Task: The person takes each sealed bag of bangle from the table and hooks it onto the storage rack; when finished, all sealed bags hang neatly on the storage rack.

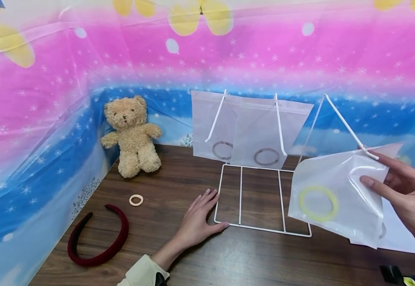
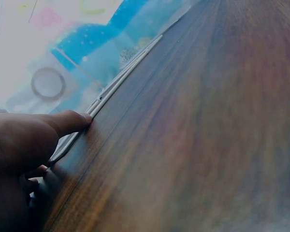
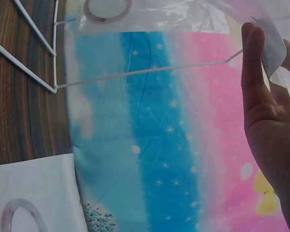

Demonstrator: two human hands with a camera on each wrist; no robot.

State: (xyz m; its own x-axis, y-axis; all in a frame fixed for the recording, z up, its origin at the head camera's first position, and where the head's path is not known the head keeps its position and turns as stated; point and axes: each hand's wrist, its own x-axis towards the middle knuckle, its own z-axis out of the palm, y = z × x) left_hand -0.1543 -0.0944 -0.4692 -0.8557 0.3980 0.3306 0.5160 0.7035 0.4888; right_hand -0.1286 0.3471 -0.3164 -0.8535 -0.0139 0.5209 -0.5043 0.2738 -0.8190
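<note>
On the right, my right hand (image 1: pixel 407 190) pinches the edge of a translucent zip bag (image 1: pixel 336 171), with a yellow-green bangle (image 1: pixel 301 202) inside. The bag overlaps the tip of the right hook of a white wire rack (image 1: pixel 261 227). In the right wrist view, thumb and fingers of the right hand (image 3: pixel 270 116) meet at the plastic. My left hand (image 1: pixel 200 216) lies with fingers stretched out at the rack base's front left corner, the thumb touching the front wire. Two more bags (image 1: pixel 211 119) hang from the other hooks, each showing a ring-shaped bangle (image 1: pixel 266 157).
A teddy bear (image 1: pixel 130 137) sits against the patterned cloth backdrop at the back left. Before it lie a small cream ring (image 1: pixel 136 196) and a dark red headband (image 1: pixel 119 242). Another white bag (image 3: pixel 38 183) with a clear bangle (image 3: pixel 9 215) lies on the table at the right.
</note>
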